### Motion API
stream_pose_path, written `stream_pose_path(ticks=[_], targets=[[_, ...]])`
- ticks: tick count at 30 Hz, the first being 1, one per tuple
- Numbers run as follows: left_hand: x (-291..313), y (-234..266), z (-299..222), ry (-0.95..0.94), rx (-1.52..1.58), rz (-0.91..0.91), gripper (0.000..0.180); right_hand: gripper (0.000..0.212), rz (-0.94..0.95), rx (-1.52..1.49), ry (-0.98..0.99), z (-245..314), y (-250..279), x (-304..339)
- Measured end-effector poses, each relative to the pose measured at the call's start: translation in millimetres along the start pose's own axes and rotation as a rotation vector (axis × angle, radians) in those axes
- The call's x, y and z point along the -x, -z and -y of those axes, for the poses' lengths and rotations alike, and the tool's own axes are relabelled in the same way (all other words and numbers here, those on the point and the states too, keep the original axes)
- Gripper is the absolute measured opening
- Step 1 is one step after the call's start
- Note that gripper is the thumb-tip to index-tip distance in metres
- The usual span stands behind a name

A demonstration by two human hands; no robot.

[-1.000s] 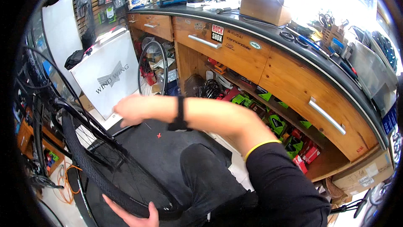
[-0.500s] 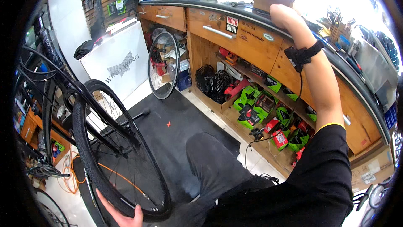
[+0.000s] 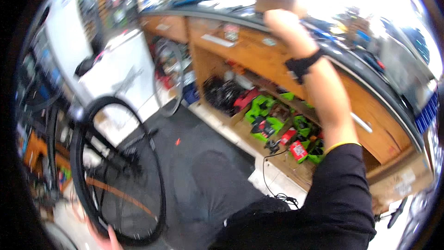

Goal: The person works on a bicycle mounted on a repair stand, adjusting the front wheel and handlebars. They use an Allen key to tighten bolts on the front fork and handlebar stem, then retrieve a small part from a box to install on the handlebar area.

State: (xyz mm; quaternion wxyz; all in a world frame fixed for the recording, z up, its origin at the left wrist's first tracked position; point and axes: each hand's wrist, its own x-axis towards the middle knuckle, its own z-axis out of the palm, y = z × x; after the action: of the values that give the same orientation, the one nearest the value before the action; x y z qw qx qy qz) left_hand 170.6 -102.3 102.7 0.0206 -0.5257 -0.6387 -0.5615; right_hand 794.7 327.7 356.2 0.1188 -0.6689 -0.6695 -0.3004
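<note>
At the lower left, a bicycle wheel [image 3: 160,180] with a black tyre stands tilted beside the dark bicycle frame [image 3: 52,134]. My left hand [image 3: 104,238] grips the bottom of its tyre, thumb on one side and fingers on the other. My right arm, with a black strap [image 3: 305,64] round the wrist, stretches up over the workbench [image 3: 259,42]. There my right hand [image 3: 283,19] reaches to a brown cardboard box [image 3: 268,0]. Blur and glare hide its fingers, so whether it holds anything does not show.
A second wheel [image 3: 179,79] leans by the drawers, near a white panel [image 3: 125,67]. Green and red power tools [image 3: 263,116] fill the low shelf. A black mat [image 3: 185,130] covers the floor, with an orange hose [image 3: 122,195] near the wheel. Cables [image 3: 286,199] lie near my leg.
The whole view has swung and blurred, shifting most things leftward. The gripped wheel looks narrower and more upright. My left hand stays on its tyre; my right hand is still at the box.
</note>
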Motion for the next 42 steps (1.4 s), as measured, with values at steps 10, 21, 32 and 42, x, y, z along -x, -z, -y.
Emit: stream_pose_path(ticks=[10,21,32,42], targets=[[-25,-47,-23,-0.02,-0.361,-0.388,0.045,0.017,0.008,0.101,0.019,-67,-26,26],[-19,-20,2,-0.036,-0.063,-0.198,0.045,0.019,0.012,0.143,0.049,-32,-43,5],[1,-28,-1,-0.072,-0.532,-0.313,0.044,0.022,-0.047,0.181,-0.055,7,-52,35],[8,-64,-25,-0.043,-0.822,-0.558,0.035,0.04,-0.412,0.113,-0.21,44,-28,37]])
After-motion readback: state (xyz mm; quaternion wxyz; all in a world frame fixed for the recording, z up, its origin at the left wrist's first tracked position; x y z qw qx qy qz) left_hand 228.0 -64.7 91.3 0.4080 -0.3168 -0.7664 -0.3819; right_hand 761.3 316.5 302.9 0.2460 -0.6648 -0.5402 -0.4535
